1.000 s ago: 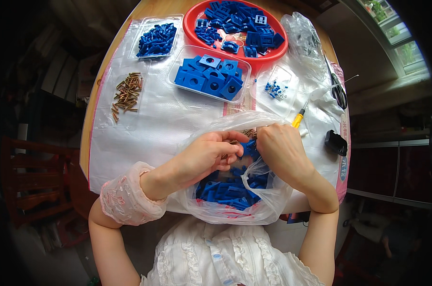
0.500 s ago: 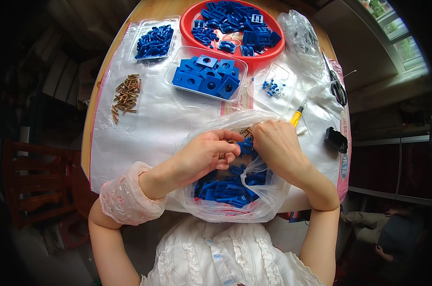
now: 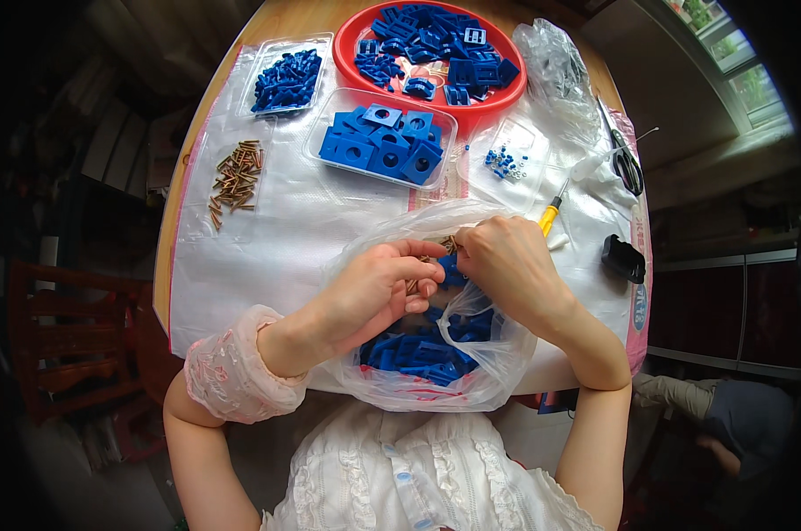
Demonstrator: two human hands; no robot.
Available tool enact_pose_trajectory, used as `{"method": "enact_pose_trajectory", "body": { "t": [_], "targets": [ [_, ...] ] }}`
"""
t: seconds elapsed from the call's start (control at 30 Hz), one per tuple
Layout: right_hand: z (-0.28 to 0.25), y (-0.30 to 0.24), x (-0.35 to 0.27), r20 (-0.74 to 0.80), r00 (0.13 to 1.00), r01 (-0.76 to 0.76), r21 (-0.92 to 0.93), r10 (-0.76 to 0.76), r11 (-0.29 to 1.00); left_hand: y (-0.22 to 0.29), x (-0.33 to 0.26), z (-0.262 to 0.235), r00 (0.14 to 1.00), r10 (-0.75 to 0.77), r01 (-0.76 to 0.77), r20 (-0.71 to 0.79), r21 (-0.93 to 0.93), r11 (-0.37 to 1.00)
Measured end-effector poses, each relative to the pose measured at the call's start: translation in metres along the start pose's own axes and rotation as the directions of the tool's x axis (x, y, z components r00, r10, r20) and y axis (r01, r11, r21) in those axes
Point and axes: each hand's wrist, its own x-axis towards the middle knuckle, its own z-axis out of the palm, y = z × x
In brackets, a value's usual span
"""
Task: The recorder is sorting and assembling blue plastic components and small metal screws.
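Both hands are over an open clear plastic bag [image 3: 506, 376] full of blue plastic parts [image 3: 418, 354]. My left hand [image 3: 378, 288] is curled, with thin brass-coloured screws [image 3: 412, 286] showing between its fingers. Close beside it, my right hand [image 3: 515, 265] is closed, knuckles up, its fingertips pointing down near the left fingertips. What the right fingers pinch is hidden. A blue piece [image 3: 453, 273] shows just under the two hands, and more brass-coloured pieces [image 3: 449, 243] lie behind them in the bag.
Beyond the bag stand a tray of blue square plates [image 3: 387, 142], a tray of small blue parts [image 3: 287, 80] and a red basin [image 3: 343, 53]. Loose brass screws [image 3: 237, 177] lie left. A yellow-handled screwdriver [image 3: 551, 215], black-handled scissors [image 3: 628, 168] and a black object [image 3: 623, 259] lie right.
My right hand has shifted slightly left and up, closer to my left hand. The left hand has barely moved. At the lower right, another person has changed posture.
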Motion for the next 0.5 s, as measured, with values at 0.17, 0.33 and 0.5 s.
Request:
{"method": "enact_pose_trajectory", "body": {
  "t": [0.17,0.33,0.5],
  "targets": [
    [-0.011,-0.002,-0.003,0.004,0.999,0.031,-0.006,-0.031,0.999,-0.013,0.000,0.001,1.000,0.008,-0.009,-0.008,-0.098,0.995],
    [-0.037,-0.020,-0.015,-0.047,0.992,0.125,0.179,-0.119,0.976,-0.014,0.005,0.010,0.999,0.024,-0.019,0.021,-0.175,0.984],
    [-0.043,-0.020,-0.018,-0.014,0.995,0.103,0.167,-0.102,0.981,-0.019,0.009,0.005,1.000,0.002,-0.004,-0.010,-0.195,0.981]
  ]
}}
